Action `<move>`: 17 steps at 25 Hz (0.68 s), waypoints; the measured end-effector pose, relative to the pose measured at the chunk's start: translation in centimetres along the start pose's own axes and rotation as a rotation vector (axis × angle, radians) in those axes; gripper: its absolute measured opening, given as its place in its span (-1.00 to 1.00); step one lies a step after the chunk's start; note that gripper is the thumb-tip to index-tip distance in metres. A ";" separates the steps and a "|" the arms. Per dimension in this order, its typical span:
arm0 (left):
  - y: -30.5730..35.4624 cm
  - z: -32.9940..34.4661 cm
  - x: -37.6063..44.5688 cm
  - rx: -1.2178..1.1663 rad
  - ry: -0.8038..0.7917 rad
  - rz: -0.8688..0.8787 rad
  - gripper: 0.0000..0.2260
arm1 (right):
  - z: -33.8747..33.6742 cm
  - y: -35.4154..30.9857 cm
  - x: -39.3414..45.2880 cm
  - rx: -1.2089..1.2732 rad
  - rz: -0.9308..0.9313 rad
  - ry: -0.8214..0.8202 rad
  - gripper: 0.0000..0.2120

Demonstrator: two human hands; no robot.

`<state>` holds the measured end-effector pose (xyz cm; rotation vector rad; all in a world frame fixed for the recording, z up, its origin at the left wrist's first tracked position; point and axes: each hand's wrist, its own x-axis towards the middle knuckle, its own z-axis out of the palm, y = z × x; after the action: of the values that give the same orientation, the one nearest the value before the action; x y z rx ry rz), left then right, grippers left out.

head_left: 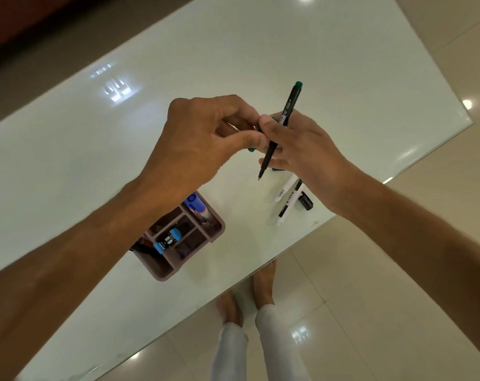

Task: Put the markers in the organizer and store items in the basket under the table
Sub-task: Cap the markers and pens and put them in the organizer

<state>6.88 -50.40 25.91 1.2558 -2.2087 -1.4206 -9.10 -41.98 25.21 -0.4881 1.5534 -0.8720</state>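
Note:
My right hand (pixel 299 149) holds a slim black pen with a green end (pixel 288 105), tip pointing down, above the white table (pixel 260 45). My left hand (pixel 203 138) pinches a small green cap (pixel 251 149) right beside that pen. Below my left wrist stands the brown organizer (pixel 214 235), with a blue-capped marker (pixel 196 204) and a blue-and-black item (pixel 167 240) in its compartments. Two white markers (pixel 285 199) and a black cap (pixel 306 202) lie on the table under my right wrist. No basket is in view.
The table's near edge runs diagonally from lower left to right, close to the white markers. Beyond it lies a glossy tiled floor (pixel 384 312). My legs in white trousers (pixel 277 345) and bare feet stand under the glass edge.

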 end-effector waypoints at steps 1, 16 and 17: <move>0.2 0.0 -0.1 -0.016 -0.007 0.001 -0.76 | 0.1 0.3 -0.5 -0.056 -0.022 0.002 -0.82; -1.1 -5.0 -6.9 -0.526 0.000 -0.299 -0.78 | 1.3 -2.2 -7.3 0.180 -0.298 0.236 -0.81; -1.4 -5.2 -7.8 -0.488 -0.039 -0.295 -0.78 | 1.8 -2.3 -7.7 0.180 -0.303 0.224 -0.83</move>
<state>15.44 -48.00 29.28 1.4074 -1.5889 -1.9524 -6.29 -38.14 31.98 -0.5162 1.6075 -1.3249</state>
